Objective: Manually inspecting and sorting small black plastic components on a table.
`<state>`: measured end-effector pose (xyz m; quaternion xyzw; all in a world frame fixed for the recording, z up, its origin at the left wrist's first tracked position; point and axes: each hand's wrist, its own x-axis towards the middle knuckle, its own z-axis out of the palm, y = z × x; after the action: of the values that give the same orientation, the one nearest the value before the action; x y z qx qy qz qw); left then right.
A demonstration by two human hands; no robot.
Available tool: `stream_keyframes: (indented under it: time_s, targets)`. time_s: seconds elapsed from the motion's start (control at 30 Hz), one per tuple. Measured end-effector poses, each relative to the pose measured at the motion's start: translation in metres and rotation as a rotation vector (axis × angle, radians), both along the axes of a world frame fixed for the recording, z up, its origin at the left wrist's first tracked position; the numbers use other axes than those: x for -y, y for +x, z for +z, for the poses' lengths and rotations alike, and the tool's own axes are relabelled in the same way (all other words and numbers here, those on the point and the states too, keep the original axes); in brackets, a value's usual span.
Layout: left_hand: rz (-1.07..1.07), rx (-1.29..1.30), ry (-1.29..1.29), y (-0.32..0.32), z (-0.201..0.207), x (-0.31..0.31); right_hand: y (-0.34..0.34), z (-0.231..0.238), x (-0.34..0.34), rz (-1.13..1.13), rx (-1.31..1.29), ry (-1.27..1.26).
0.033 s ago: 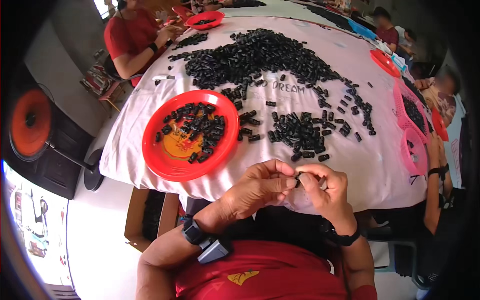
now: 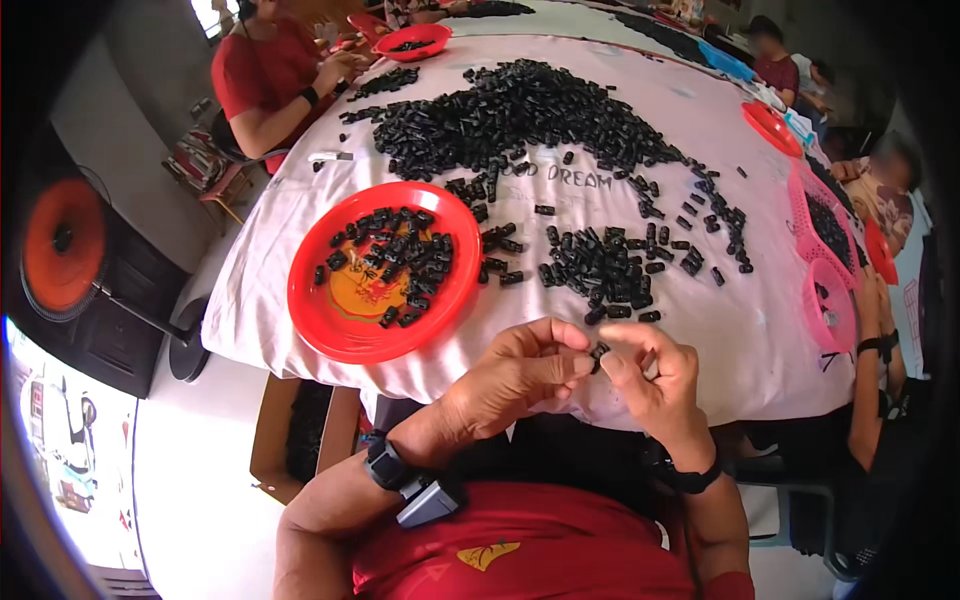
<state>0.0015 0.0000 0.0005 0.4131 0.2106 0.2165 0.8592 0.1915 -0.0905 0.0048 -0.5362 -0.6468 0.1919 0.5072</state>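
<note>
Near the table's front edge, my left hand (image 2: 522,372) pinches a small black plastic part (image 2: 598,356) between thumb and fingertips. My right hand (image 2: 655,385) is close against the same part from the right. Its thumb tip lies beside the part, and its index finger is raised with a gap between them. Just beyond my hands lies a small pile of similar black parts (image 2: 600,265). To the left, a round red plate (image 2: 310,325) with a yellow printed middle holds several more of these parts.
A large heap of black parts (image 2: 520,110) covers the far middle of the white cloth (image 2: 740,350). Pink baskets (image 2: 828,300) stand at the right edge, near a person's arm (image 2: 868,370). Another person in red (image 2: 260,90) sits far left. A fan (image 2: 62,240) stands left of the table.
The index finger and thumb of my right hand have parted slightly, so more of the black part shows. My left hand keeps its pinch.
</note>
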Motion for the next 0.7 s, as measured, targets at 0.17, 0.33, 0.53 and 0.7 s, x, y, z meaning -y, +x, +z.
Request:
stream_keyframes:
  time_s: [0.17, 0.33, 0.53, 0.7]
  targets:
    - [0.306, 0.344, -0.091, -0.032, 0.004, -0.046, -0.002, 0.003, -0.005, -0.113, -0.172, 0.04]
    - [0.618, 0.386, -0.34, -0.078, 0.011, -0.087, 0.008, -0.002, -0.01, -0.222, -0.17, 0.047]
    - [0.701, 0.299, -0.277, -0.065, 0.034, -0.065, 0.015, 0.0, -0.009, -0.275, -0.151, -0.016]
    - [0.618, 0.375, 0.518, -0.058, 0.091, -0.027, 0.027, 0.007, -0.006, -0.443, 0.085, -0.16]
